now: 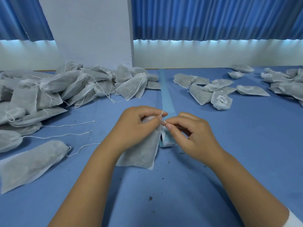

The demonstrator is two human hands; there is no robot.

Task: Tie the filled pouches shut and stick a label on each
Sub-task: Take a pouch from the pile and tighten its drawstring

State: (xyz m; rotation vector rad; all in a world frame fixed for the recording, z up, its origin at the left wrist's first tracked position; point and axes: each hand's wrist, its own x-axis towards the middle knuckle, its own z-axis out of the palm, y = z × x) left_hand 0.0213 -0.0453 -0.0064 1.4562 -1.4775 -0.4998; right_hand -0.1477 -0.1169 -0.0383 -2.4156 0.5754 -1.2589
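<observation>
The left hand [136, 126] curls its fingers round the gathered neck of one filled pouch [141, 154], while the right hand [193, 136] pinches its white string [162, 114] between thumb and forefinger. Just under the right fingers, one blue label strip [165, 89] ends in a white label [169, 144], half hidden, its print too small to read. Left of the fingers lies a heap of pouches [65, 89] too tangled to count; beyond the right fingers, two scattered pouches [221, 99] show unreadable labels.
</observation>
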